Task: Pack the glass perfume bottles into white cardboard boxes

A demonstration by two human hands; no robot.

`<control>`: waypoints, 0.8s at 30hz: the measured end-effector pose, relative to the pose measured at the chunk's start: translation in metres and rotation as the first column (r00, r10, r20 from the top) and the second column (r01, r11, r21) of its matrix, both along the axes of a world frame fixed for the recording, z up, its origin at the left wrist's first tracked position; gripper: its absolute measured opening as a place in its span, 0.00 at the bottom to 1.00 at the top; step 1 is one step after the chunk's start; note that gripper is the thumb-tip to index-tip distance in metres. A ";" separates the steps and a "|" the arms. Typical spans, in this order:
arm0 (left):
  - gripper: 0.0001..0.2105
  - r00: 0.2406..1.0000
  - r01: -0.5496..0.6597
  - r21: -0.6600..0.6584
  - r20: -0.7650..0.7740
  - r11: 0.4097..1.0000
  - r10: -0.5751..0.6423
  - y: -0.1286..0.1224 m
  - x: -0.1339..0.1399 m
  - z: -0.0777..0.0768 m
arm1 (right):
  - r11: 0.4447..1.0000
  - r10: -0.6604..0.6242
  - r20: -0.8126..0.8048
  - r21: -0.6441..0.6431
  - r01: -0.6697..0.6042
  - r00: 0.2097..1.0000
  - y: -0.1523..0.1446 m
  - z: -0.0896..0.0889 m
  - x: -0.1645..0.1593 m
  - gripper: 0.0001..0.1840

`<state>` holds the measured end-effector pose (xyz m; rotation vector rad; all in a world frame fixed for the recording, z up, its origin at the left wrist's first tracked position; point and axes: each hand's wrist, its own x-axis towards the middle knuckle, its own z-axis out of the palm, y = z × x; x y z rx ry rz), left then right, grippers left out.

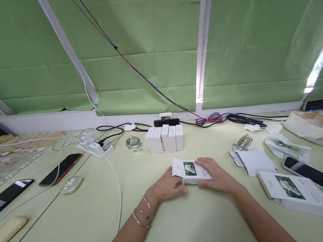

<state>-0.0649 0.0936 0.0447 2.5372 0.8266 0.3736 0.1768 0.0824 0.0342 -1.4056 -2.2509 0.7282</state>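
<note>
A small white box [199, 172] with a white-flower picture lies between my two hands over the table. Its flap at the left end stands open. My left hand [167, 185] is closed on that end, with the thumb low at the front. My right hand [216, 176] grips the other end, fingers over the top and thumb along the front edge. What the box holds is hidden. Just beyond stands a row of several white boxes [165, 139]. A larger white flower-print box [298, 190] with an open end lies to the right.
Behind the row are a dark phone [167, 122] and cables. A power strip [96, 149], a red-edged phone [61, 169] and an earbud case [71, 185] lie left. At right are a folded white carton [254, 160], a glass object [243, 142] and a phone [322, 180].
</note>
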 end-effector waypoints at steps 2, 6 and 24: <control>0.32 1.000 0.028 -0.031 0.009 0.999 -0.027 -0.002 0.003 -0.003 | 1.000 0.025 -0.006 0.016 -0.025 1.000 -0.001 -0.001 -0.003 0.38; 0.34 0.999 0.043 -0.037 0.003 0.998 -0.043 -0.004 0.007 -0.006 | 0.997 0.057 0.018 0.044 -0.058 0.998 -0.001 -0.004 -0.007 0.36; 0.27 0.250 -0.962 -0.046 0.256 0.270 0.934 0.126 -0.136 0.037 | 0.858 -0.426 0.163 0.386 0.340 0.890 0.017 -0.018 0.013 0.25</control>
